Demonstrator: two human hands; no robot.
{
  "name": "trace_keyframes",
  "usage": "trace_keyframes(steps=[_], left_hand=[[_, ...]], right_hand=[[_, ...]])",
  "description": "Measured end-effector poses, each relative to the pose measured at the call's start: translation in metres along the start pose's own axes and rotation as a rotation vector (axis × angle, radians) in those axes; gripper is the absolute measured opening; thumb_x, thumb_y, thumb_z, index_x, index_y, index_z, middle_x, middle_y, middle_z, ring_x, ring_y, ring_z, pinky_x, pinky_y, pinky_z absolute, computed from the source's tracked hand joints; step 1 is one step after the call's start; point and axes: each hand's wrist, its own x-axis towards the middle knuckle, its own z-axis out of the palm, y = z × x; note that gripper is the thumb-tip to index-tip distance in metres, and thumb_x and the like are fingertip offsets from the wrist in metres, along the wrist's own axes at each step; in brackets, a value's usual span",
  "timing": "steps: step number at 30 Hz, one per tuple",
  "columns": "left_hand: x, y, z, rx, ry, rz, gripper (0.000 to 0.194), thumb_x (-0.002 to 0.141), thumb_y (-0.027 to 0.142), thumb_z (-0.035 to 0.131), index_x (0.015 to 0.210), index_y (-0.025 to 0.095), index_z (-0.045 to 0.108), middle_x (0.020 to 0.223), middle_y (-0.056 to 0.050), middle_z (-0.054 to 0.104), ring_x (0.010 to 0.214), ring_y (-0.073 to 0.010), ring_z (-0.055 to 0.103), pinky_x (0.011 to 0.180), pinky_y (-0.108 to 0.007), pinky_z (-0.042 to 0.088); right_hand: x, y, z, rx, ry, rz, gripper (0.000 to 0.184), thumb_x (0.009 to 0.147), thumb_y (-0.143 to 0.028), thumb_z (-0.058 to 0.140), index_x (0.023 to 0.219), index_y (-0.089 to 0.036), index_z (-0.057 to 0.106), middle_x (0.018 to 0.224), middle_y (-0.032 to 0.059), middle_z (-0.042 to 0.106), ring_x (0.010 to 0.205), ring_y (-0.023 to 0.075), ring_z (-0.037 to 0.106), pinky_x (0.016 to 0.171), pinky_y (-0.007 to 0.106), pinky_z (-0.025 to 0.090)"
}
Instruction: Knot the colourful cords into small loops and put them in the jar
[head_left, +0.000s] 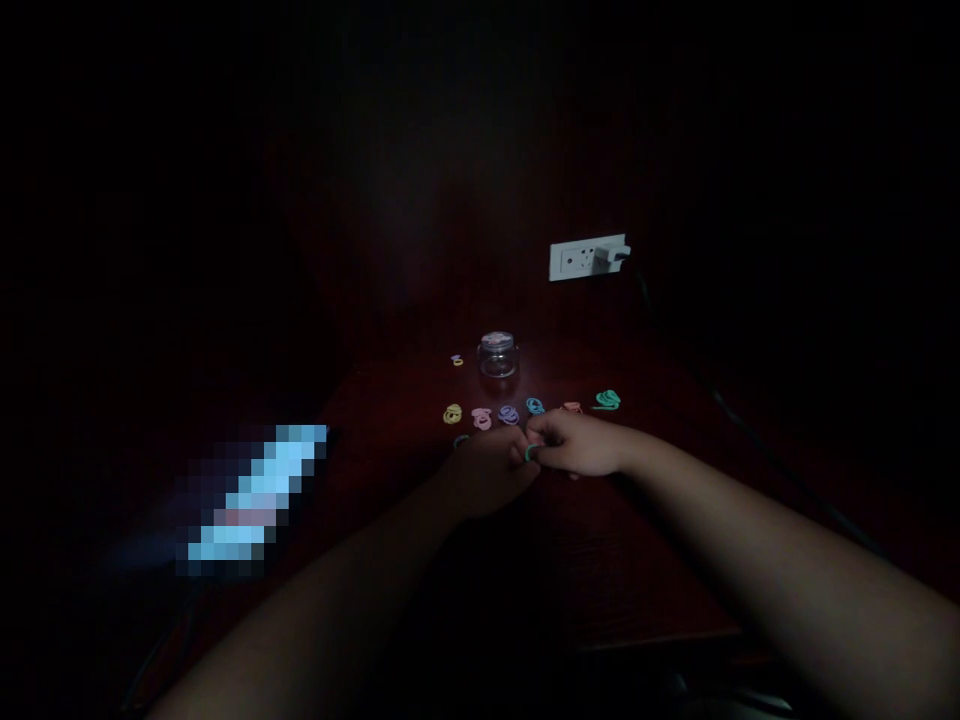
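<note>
My left hand (486, 472) and my right hand (585, 443) meet above the dark red table, fingers pinched together. Between their fingertips a small green hair tie (531, 453) shows, gripped from both sides; part of it is hidden. Just beyond the hands lies a row of small hair tie piles: yellow (452, 414), pink (481, 418), purple (508, 415), blue (534, 406), orange (572, 407) and green (607, 400). The orange pile is partly covered by my right hand. A dark greenish band (461, 440) peeks out beside my left hand.
Behind the row stands a clear lidded jar (498, 356), with a few loose hair ties (457, 360) to its left. A blurred bright screen (262, 495) is at left. On the back wall is a socket (587, 258) with a plug; a cable (795, 475) runs along the right.
</note>
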Motion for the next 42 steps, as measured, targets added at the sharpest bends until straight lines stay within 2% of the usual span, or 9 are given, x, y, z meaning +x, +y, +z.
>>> trace_keyframes(steps=[3,8,13,19,25,32,42], left_hand=[[0.004,-0.007,0.004,-0.03,0.027,-0.031,0.013,0.075,0.031,0.05,0.075,0.019,0.052,0.069,0.002,0.058,0.06,-0.0101,0.05,0.052,-0.021,0.036],[0.006,-0.007,0.003,-0.032,0.047,-0.048,0.013,0.074,0.031,0.049,0.072,0.018,0.051,0.066,0.002,0.057,0.057,-0.01,0.048,0.05,-0.021,0.035],[0.006,-0.005,-0.001,-0.038,0.012,-0.069,0.012,0.074,0.029,0.048,0.072,0.018,0.05,0.067,0.001,0.057,0.059,-0.0109,0.049,0.051,-0.021,0.036],[0.007,-0.007,-0.003,-0.04,-0.039,-0.088,0.009,0.072,0.025,0.047,0.073,0.018,0.053,0.07,0.0,0.059,0.061,-0.0113,0.051,0.051,-0.021,0.036],[0.008,-0.012,0.0,-0.041,-0.038,-0.045,0.012,0.073,0.028,0.048,0.076,0.018,0.054,0.071,0.001,0.059,0.061,-0.0107,0.05,0.052,-0.021,0.035],[0.009,-0.019,0.004,-0.003,-0.035,0.007,0.015,0.075,0.032,0.047,0.077,0.019,0.054,0.072,0.001,0.058,0.061,-0.0099,0.049,0.052,-0.02,0.035],[0.008,-0.012,-0.001,0.007,-0.041,-0.008,0.014,0.076,0.032,0.046,0.074,0.019,0.051,0.069,0.002,0.058,0.061,-0.0105,0.049,0.052,-0.02,0.035]], right_hand=[[0.002,0.001,0.0,0.089,-0.037,0.043,0.01,0.077,-0.028,0.044,0.074,-0.018,0.041,0.057,-0.004,0.049,0.037,0.0067,0.047,0.034,0.017,0.032],[0.003,0.005,0.001,0.12,-0.023,0.006,0.011,0.078,-0.028,0.045,0.073,-0.018,0.041,0.058,-0.0045,0.05,0.035,0.0055,0.047,0.032,0.015,0.032],[0.004,0.006,0.001,0.139,-0.014,0.002,0.011,0.077,-0.027,0.046,0.073,-0.018,0.041,0.058,-0.0048,0.05,0.035,0.005,0.047,0.031,0.015,0.032],[0.005,0.008,0.0,0.202,-0.063,-0.002,0.006,0.07,-0.015,0.046,0.074,-0.018,0.043,0.054,-0.0069,0.05,0.034,0.0051,0.047,0.031,0.014,0.033],[0.005,0.01,-0.001,0.212,-0.075,-0.002,0.009,0.067,-0.012,0.046,0.074,-0.018,0.043,0.052,-0.0081,0.047,0.034,0.0055,0.047,0.032,0.014,0.033],[0.003,0.008,-0.001,0.2,-0.067,0.005,0.008,0.068,-0.013,0.045,0.075,-0.017,0.042,0.06,-0.0058,0.049,0.035,0.0037,0.048,0.031,0.012,0.032],[0.005,0.008,-0.001,0.201,-0.062,0.005,0.003,0.072,-0.017,0.043,0.075,-0.017,0.041,0.057,-0.0059,0.05,0.034,0.0036,0.046,0.031,0.013,0.031]])
